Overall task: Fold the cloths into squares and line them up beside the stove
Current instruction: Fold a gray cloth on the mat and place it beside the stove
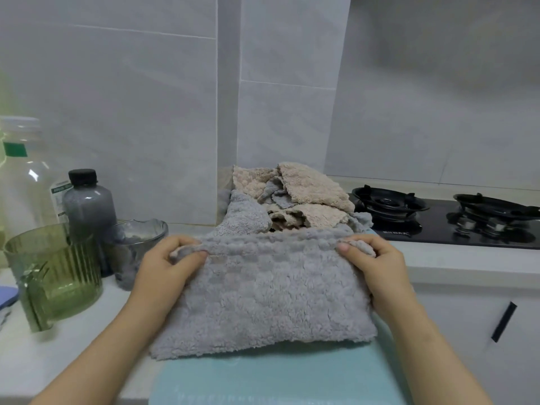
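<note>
left hand (168, 266) + right hand (372, 266): fingers pinch grey cloth (263, 296) far corners | cloth pile (306, 194) behind | green jug (55, 276) left | stove (438, 223) right

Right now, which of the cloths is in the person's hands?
The large grey cloth on the blue mat: left hand and right hand pinch its far corners. The crumpled pile behind lies untouched.

A teal mat (263, 375), green jug (58, 276), grey bottle (89, 211) and glass bowl (137, 244) are set on the white surface (35, 355); a black stove (432, 229) is sunk into it.
</note>
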A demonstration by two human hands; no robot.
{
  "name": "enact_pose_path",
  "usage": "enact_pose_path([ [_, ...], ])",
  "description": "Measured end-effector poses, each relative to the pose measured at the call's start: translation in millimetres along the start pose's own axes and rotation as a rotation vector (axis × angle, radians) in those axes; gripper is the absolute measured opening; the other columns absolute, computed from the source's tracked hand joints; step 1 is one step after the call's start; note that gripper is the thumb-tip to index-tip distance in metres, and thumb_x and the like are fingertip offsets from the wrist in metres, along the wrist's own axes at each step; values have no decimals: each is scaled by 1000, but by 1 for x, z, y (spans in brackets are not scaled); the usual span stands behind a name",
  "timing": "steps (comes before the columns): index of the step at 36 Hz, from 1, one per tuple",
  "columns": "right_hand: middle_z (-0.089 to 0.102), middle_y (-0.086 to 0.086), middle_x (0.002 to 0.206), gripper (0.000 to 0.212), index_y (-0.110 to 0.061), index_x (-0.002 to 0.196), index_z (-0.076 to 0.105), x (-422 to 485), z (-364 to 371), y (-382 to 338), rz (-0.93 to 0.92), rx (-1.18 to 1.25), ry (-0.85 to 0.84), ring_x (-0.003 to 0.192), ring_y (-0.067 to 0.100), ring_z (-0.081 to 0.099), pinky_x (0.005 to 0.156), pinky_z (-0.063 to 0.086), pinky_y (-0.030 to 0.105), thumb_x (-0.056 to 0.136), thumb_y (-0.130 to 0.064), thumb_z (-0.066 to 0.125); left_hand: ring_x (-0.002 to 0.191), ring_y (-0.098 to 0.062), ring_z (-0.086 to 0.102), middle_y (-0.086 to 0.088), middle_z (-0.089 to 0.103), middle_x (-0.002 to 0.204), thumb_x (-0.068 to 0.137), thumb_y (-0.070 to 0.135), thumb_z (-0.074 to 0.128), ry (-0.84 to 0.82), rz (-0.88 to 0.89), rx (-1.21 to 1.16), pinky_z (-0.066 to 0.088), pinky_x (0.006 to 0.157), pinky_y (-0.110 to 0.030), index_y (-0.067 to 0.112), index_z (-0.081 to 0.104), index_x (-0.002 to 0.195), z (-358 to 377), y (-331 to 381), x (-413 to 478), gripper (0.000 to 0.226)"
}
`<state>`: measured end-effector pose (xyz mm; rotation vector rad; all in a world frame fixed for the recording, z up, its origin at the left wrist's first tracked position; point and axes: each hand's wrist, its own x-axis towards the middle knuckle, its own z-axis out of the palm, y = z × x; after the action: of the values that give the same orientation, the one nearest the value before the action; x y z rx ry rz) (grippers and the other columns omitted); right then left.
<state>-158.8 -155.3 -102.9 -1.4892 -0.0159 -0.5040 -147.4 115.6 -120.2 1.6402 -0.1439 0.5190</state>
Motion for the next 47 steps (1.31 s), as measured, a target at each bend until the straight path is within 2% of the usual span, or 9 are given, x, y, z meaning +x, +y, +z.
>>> enact_pose_path([
  [5, 64, -5, 63, 22, -18, 64, 63, 12, -18, -26, -114, 52, 52, 63, 11, 59, 56, 51, 22, 77, -1, 68, 43, -6, 39, 8, 47, 48, 68, 13, 66, -107, 15, -165, 29, 43, -16, 17, 56, 64, 15, 41, 17, 12],
  [10, 62, 4, 74, 15, -17, 70, 63, 32, -23, -32, -108, -54, 92, 70, 17, 57, 66, 48, 31, 78, -7, 71, 64, -19, 47, -2, 54, 64, 82, 19, 61, 2, 34, 83, 33, 59, -30, 22, 56, 64, 46, 39, 44, 18],
  [23, 62, 4, 76, 13, -14, 72, 62, 73, -13, 11, -23, -34, 196, 73, 17, 57, 67, 48, 29, 79, -6, 70, 80, -13, 48, 14, 54, 76, 88, 16, 56, 59, 164, 382, 29, 52, -9, 26, 55, 78, 75, 4, 67, 15],
  [29, 64, -2, 67, 8, -10, 92, 60, 72, -17, 24, 226, -10, -30, 45, 0, 54, 37, 40, 12, 85, -12, 64, 84, -16, 47, 2, 56, 88, 90, 16, 55, 16, 24, 359, 29, 58, -29, 28, 55, 85, 74, -8, 71, 13],
  [34, 55, -3, 100, 18, -20, 92, 51, 72, -19, 37, 334, -326, -161, 87, 13, 49, 80, 37, 28, 85, -28, 66, 84, -22, 49, -3, 52, 94, 86, 29, 62, -105, -97, 371, 33, 68, -30, 29, 52, 100, 70, -11, 70, 18],
  [38, 47, 4, 133, 63, -16, 135, 40, 71, -21, 43, 367, -394, -195, 117, 25, 48, 91, 38, 32, 82, -33, 68, 81, -21, 50, 3, 53, 85, 85, 21, 64, -69, -43, 384, 35, 62, -30, 33, 52, 94, 66, -15, 65, 19],
  [40, 51, 7, 130, 70, -17, 140, 37, 69, -19, 44, 347, -441, -205, 109, 25, 53, 89, 43, 35, 80, -28, 71, 73, -16, 49, 8, 52, 78, 86, 15, 62, -53, 10, 392, 34, 58, -16, 36, 50, 85, 66, -17, 63, 24],
  [44, 56, 0, 85, 39, -21, 119, 55, 65, -18, 42, 235, -381, -178, 66, 13, 52, 55, 41, 19, 83, -9, 67, 63, -7, 46, 14, 53, 75, 89, 9, 54, -55, 127, 431, 29, 51, -7, 32, 52, 92, 68, -15, 56, 23],
  [47, 63, -1, 87, 33, -25, 100, 63, 62, -16, 37, 151, -130, -93, 69, 12, 57, 61, 45, 20, 82, 3, 64, 69, -12, 48, 8, 56, 78, 92, 11, 50, -27, 173, 383, 29, 54, -5, 31, 52, 93, 66, -12, 53, 20],
])
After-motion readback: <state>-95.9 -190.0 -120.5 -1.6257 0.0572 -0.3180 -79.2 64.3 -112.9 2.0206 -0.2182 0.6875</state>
